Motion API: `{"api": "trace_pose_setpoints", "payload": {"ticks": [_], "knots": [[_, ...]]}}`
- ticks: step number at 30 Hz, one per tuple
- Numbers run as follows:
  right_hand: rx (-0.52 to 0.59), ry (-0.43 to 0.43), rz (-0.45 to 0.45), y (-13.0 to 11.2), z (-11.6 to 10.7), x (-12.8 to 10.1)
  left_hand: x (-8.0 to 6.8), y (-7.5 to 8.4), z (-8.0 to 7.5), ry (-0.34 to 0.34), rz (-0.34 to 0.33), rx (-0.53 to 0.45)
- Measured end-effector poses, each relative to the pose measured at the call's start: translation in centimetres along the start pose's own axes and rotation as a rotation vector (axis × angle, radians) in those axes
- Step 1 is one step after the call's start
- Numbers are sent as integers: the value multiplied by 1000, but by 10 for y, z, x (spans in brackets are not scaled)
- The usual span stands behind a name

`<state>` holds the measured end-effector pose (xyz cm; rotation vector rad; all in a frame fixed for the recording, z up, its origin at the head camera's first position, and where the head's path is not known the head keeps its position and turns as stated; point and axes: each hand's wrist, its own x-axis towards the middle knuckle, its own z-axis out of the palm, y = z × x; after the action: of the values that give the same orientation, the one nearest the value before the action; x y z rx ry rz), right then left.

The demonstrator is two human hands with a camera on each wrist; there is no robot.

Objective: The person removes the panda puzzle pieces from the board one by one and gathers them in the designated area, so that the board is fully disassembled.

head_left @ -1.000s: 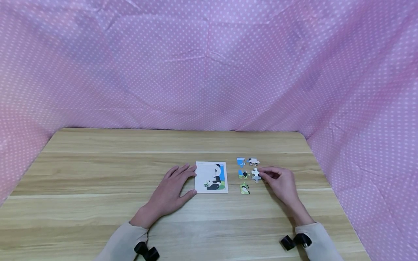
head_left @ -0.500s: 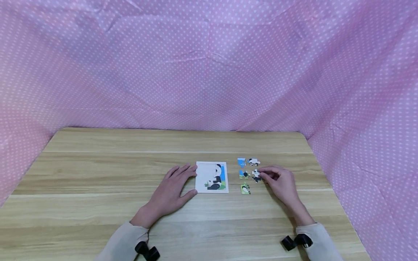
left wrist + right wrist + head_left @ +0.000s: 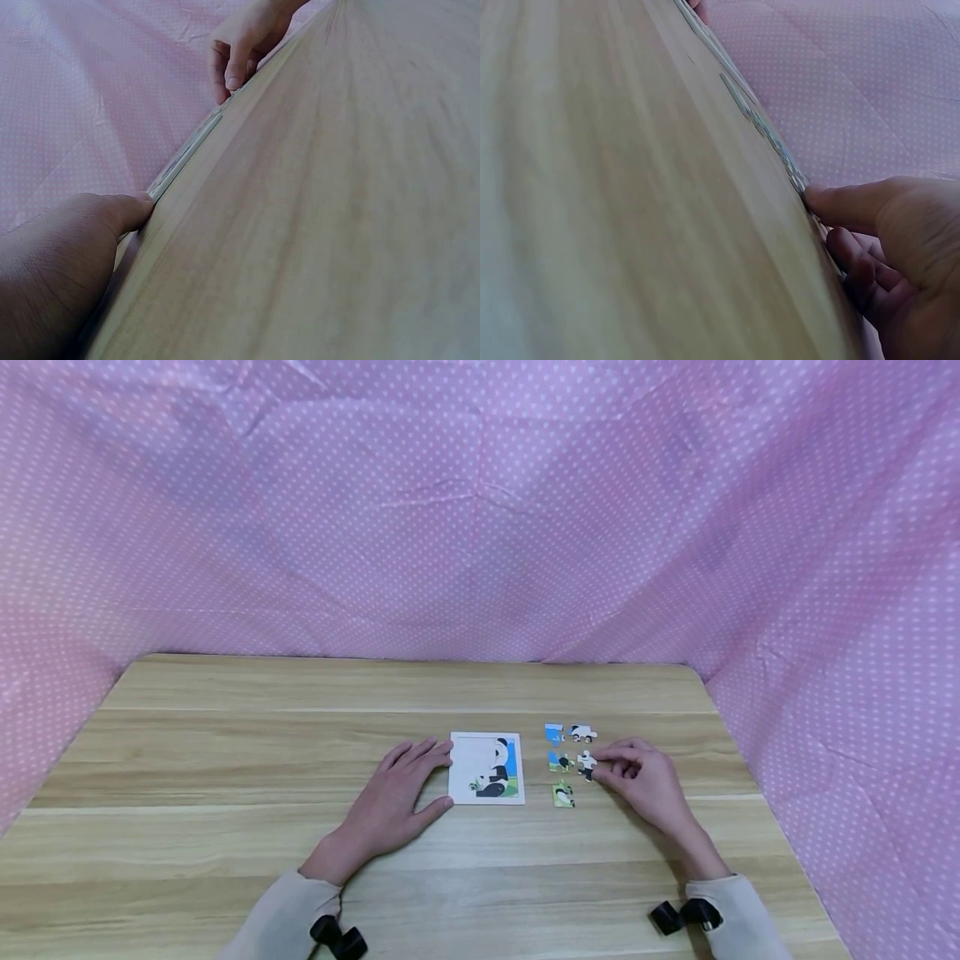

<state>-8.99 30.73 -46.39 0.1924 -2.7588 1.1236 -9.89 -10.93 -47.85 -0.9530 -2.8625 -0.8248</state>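
A square puzzle board [image 3: 462,768] with a white border lies mid-table, part of a panda picture filling its right side. My left hand [image 3: 392,802] lies flat with straight, spread fingers, fingertips and thumb touching the board's left edge. To the right, my right hand [image 3: 643,785] pinches the right edge of a white and black puzzle piece [image 3: 586,762] between thumb and fingers, low at the table. Beside it lie a blue piece [image 3: 554,732], a white and black piece [image 3: 582,733], a blue and green piece [image 3: 558,762] and a green piece [image 3: 562,794].
The wooden table [image 3: 225,760] has its far edge against a pink polka-dot cloth [image 3: 480,527], which also hangs at both sides. Black wrist devices [image 3: 686,916] sit at both sleeves.
The pinched piece has turned slightly and shifted a little left, its lower part now looking dark. My right fingers have shifted slightly at its edge. The left hand and board stay essentially still.
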Motion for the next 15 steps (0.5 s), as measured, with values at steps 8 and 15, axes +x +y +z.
{"api": "trace_pose_setpoints", "payload": {"ticks": [8, 15], "knots": [[-5, 6, -15, 1, 3, 0, 0, 1, 0, 2, -1, -3], [-6, 19, -17, 1, 5, -1, 0, 1, 0, 7, 1, 5]]}}
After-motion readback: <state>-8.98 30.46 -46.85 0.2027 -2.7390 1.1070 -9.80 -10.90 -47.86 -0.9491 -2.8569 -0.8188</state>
